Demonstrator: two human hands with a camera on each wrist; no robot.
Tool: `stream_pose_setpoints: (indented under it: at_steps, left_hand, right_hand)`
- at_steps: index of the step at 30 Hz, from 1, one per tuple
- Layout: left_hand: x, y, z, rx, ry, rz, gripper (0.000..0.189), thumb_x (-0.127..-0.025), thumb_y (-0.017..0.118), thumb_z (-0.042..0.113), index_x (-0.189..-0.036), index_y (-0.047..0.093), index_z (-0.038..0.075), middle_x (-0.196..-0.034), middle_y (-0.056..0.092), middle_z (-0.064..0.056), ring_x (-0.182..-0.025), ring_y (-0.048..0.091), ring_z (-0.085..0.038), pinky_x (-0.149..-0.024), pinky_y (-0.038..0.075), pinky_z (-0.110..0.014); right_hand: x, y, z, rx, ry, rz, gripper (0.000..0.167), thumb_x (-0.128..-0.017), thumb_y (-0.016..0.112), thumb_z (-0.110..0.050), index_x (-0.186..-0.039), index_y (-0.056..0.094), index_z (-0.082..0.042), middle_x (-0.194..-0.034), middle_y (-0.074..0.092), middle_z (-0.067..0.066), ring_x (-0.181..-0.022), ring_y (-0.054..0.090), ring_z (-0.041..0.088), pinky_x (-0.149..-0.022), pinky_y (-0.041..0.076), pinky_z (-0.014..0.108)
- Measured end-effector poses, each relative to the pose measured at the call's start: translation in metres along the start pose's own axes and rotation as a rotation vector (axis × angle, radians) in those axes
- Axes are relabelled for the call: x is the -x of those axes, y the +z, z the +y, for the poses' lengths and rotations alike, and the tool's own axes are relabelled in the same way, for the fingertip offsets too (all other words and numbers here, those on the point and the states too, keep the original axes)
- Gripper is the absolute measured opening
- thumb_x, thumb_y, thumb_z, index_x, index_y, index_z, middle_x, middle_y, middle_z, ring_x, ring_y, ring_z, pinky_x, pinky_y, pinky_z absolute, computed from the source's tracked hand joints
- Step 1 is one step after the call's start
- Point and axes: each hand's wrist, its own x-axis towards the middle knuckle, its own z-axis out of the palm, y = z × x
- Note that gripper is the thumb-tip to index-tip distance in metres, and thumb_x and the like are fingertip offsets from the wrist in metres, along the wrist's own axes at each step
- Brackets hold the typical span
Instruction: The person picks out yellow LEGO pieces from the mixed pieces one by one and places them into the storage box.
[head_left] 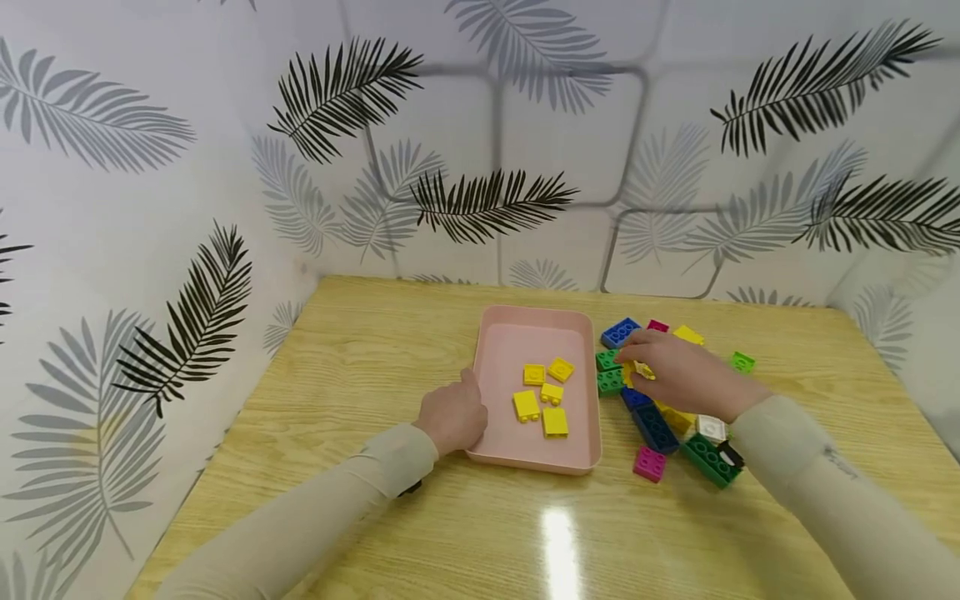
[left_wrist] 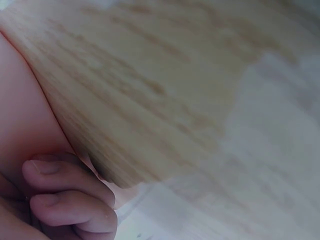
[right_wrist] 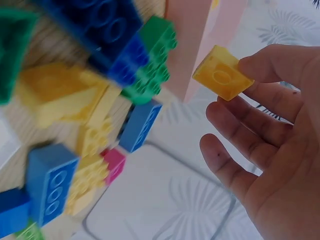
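A shallow pink tray [head_left: 498, 342] lies on the table with several yellow toy bricks [head_left: 527, 406] inside it. At its left wall, my left hand [head_left: 453, 414] holds the rim; the left wrist view shows its fingers [left_wrist: 75, 207] curled. My right hand [head_left: 690, 375] is just beyond the tray's right wall, above the loose bricks. Between thumb and fingertips it pinches a yellow brick [right_wrist: 222, 75], raised clear of the pile in the right wrist view. Green bricks [head_left: 610, 382] sit close to the tray below that hand.
Mixed bricks spread right of the tray: a dark blue one [head_left: 655, 428], a magenta one [head_left: 649, 464], a dark green one [head_left: 711, 460], a white one [head_left: 711, 428] and a blue one [head_left: 620, 332]. A leaf-patterned wall covering [head_left: 555, 250] stands behind the wooden table [head_left: 375, 350].
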Motion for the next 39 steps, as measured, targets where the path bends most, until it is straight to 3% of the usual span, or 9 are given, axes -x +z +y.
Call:
stream_pose_setpoints:
  at_steps: [4, 9, 15, 19, 26, 33, 39]
  left_hand:
    - [0.0, 0.0, 0.001, -0.013, 0.003, 0.007, 0.066, -0.102, 0.049, 0.025, -0.154, 0.025, -0.007, -0.071, 0.06, -0.005, -0.055, 0.056, -0.018, -0.051, 0.045, -0.031]
    - [0.0, -0.001, 0.001, -0.023, 0.012, 0.009, 0.065, -0.102, 0.049, 0.026, -0.153, 0.026, -0.007, -0.071, 0.06, -0.006, -0.056, 0.056, -0.018, -0.051, 0.045, -0.031]
    - [0.0, -0.001, 0.001, -0.023, 0.03, 0.015, 0.065, -0.101, 0.05, 0.023, -0.153, 0.027, -0.009, -0.067, 0.06, -0.006, -0.054, 0.056, -0.019, -0.05, 0.045, -0.033]
    - [0.0, -0.001, 0.002, -0.024, 0.033, 0.014, 0.066, -0.101, 0.05, 0.023, -0.153, 0.026, -0.009, -0.067, 0.059, -0.006, -0.055, 0.056, -0.019, -0.05, 0.045, -0.033]
    - [-0.001, -0.001, 0.002, -0.028, 0.032, 0.02, 0.064, -0.101, 0.051, 0.023, -0.152, 0.028, -0.009, -0.068, 0.06, -0.006, -0.056, 0.057, -0.019, -0.051, 0.046, -0.034]
    - [0.0, -0.001, 0.0, -0.047, 0.042, 0.042, 0.062, -0.1, 0.052, 0.023, -0.149, 0.031, -0.01, -0.066, 0.059, -0.006, -0.053, 0.057, -0.019, -0.05, 0.047, -0.035]
    - [0.001, 0.0, -0.001, -0.043, 0.036, 0.041, 0.063, -0.101, 0.052, 0.023, -0.15, 0.03, -0.009, -0.064, 0.058, -0.006, -0.053, 0.056, -0.019, -0.048, 0.045, -0.034]
  right_hand:
    - [-0.014, 0.001, -0.012, 0.005, -0.037, -0.006, 0.028, -0.091, 0.072, -0.016, -0.118, 0.073, -0.007, -0.115, 0.063, 0.008, -0.092, 0.064, 0.022, -0.08, 0.058, 0.038]
    - [-0.03, 0.005, -0.027, -0.011, -0.02, -0.084, 0.032, -0.093, 0.072, -0.02, -0.123, 0.071, -0.008, -0.124, 0.061, 0.01, -0.096, 0.064, 0.021, -0.085, 0.057, 0.039]
    - [-0.046, 0.011, -0.04, 0.001, -0.05, -0.161, 0.029, -0.093, 0.073, -0.018, -0.121, 0.073, -0.012, -0.112, 0.06, 0.003, -0.083, 0.058, 0.014, -0.076, 0.056, 0.028]
    - [-0.053, 0.017, -0.045, -0.011, -0.054, -0.19, 0.028, -0.092, 0.073, -0.016, -0.119, 0.074, -0.014, -0.11, 0.061, 0.0, -0.081, 0.058, 0.012, -0.08, 0.056, 0.028]
    - [-0.055, 0.024, -0.047, -0.027, -0.029, -0.237, 0.035, -0.089, 0.077, -0.021, -0.124, 0.073, -0.02, -0.115, 0.066, -0.001, -0.086, 0.059, 0.014, -0.089, 0.055, 0.034]
    - [-0.054, 0.026, -0.048, 0.012, -0.079, -0.228, 0.045, -0.085, 0.082, -0.017, -0.128, 0.071, -0.019, -0.132, 0.066, 0.004, -0.113, 0.066, 0.024, -0.097, 0.053, 0.042]
    - [-0.051, 0.025, -0.049, 0.022, -0.095, -0.206, 0.042, -0.083, 0.082, -0.012, -0.124, 0.072, -0.016, -0.124, 0.069, 0.005, -0.105, 0.067, 0.023, -0.094, 0.055, 0.042]
